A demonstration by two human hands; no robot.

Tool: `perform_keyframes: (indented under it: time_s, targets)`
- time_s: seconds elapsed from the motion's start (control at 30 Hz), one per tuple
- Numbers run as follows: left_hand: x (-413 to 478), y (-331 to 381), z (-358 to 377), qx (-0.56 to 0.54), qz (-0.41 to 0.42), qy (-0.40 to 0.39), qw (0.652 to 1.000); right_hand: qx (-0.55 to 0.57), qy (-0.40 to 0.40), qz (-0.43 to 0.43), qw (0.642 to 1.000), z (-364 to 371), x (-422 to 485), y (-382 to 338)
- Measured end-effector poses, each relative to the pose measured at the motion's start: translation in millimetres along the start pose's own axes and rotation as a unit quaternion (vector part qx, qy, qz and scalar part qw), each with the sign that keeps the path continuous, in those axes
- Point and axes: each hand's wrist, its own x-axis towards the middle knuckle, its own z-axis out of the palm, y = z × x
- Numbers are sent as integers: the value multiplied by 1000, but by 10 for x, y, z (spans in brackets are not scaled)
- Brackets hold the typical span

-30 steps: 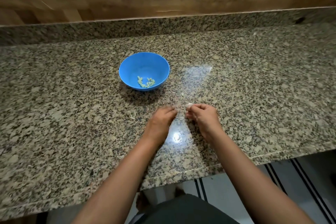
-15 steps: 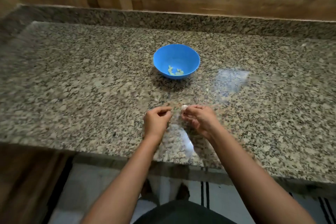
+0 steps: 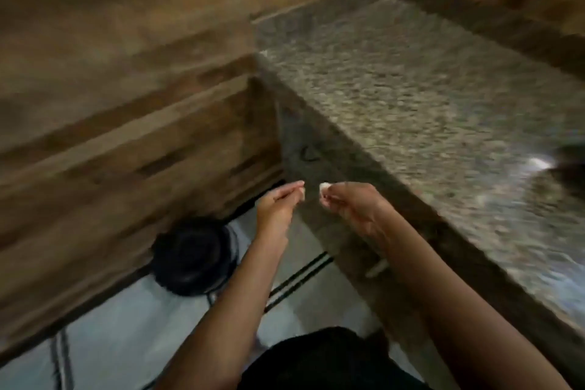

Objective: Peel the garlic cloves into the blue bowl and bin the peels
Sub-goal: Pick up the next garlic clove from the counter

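My left hand [image 3: 278,209] and my right hand [image 3: 354,206] are raised side by side in front of the counter's left end, out over the floor. My right hand pinches a small white garlic clove [image 3: 323,187] at its fingertips. A pale scrap of peel [image 3: 303,194] is pinched in my left fingertips, a short gap from the clove. A round black bin [image 3: 193,255] stands on the floor below and to the left of my left hand. The blue bowl is out of view. The frame is blurred.
The speckled granite counter [image 3: 411,89] fills the right side, with a blurred dark shape [image 3: 569,161] at the right edge. A wood-patterned wall [image 3: 110,104] closes off the left. The pale floor [image 3: 126,326] has dark stripes.
The view has swung left and down, away from the bowl toward the counter's end and the bin. Both hands have left the countertop and now hold the clove and peel over the floor.
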Motion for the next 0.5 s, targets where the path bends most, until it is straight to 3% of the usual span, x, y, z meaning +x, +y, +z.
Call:
perform_keyframes:
  time_s: [0.13, 0.23, 0.5]
  targets:
    - [254, 174, -1178, -46, -8, 87, 995, -58, -78, 29, 995, 1168, 137, 419]
    - [456, 271, -1788, -89, -31, 145, 985, -93, -89, 51, 990, 1799, 296, 668]
    - [875, 207, -2802, -138, -89, 243, 956, -162, -113, 117, 973, 2770, 897, 1306]
